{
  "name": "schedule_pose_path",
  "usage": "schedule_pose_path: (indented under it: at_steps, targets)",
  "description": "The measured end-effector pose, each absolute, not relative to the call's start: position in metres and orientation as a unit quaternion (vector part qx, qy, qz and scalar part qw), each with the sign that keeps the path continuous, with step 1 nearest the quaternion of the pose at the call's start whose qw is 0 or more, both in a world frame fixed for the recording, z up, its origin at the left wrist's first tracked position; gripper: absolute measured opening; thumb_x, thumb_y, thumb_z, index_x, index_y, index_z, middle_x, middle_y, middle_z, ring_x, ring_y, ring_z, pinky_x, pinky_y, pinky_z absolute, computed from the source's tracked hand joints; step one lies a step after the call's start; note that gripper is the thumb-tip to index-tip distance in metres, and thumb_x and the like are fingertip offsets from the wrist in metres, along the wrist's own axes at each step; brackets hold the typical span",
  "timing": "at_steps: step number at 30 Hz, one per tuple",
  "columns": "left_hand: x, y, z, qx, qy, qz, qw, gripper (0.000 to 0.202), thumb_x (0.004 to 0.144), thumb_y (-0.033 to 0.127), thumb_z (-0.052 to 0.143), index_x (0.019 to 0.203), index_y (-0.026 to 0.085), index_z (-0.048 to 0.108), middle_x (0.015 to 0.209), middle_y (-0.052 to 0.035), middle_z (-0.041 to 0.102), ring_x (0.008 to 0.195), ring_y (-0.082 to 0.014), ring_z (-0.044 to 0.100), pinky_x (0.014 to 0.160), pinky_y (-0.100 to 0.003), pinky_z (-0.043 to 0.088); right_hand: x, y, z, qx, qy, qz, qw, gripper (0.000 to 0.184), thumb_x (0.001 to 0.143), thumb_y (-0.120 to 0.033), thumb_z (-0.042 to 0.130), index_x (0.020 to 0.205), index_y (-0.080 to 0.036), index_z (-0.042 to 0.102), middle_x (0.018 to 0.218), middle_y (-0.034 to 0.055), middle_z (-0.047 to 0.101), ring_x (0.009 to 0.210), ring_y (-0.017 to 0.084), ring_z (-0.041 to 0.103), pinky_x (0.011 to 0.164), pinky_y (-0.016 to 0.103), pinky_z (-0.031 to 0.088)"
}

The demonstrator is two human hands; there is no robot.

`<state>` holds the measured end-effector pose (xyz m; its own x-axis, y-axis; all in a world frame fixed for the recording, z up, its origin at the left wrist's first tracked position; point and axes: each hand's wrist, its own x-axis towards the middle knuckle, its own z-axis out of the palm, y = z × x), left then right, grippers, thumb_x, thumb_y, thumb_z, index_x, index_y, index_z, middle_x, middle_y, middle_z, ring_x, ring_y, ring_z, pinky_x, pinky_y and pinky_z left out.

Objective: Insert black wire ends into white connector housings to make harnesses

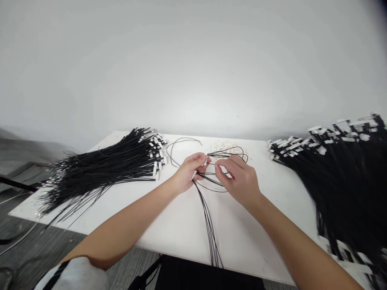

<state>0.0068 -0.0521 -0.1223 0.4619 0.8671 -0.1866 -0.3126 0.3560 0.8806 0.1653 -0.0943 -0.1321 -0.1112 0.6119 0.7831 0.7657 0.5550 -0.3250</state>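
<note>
Over the middle of a white table (pixel 169 225), my left hand (pixel 189 171) is closed around a small bunch of thin black wires (pixel 208 225) that trails toward me over the front edge, with a small white piece pinched at its fingertips. My right hand (pixel 238 177), just to the right, pinches the end of one thin black wire close to that white piece. Loose wire loops (pixel 181 143) curl behind both hands.
A big heap of black wires with white tags (pixel 105 165) lies at the left of the table. A larger heap of the same (pixel 347 173) covers the right side. A few small white parts (pixel 225 143) lie behind the hands. Grey floor shows at left.
</note>
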Motion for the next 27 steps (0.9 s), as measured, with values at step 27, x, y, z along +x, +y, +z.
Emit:
schedule_pose_path:
  at_steps: [27]
  targets:
    - [0.007, -0.048, -0.126, 0.354, 0.373, 0.413, 0.751, 0.032, 0.067, 0.042, 0.066, 0.078, 0.013, 0.057, 0.067, 0.0023, 0.034, 0.048, -0.0020, 0.028, 0.036, -0.013, 0.014, 0.156, -0.098, -0.132, -0.253, -0.848, -0.275, 0.374, 0.011, 0.077, -0.011, 0.058, 0.084, -0.020, 0.058, 0.078, -0.0017, 0.056, 0.073, 0.009, 0.046, 0.078, 0.032, 0.036]
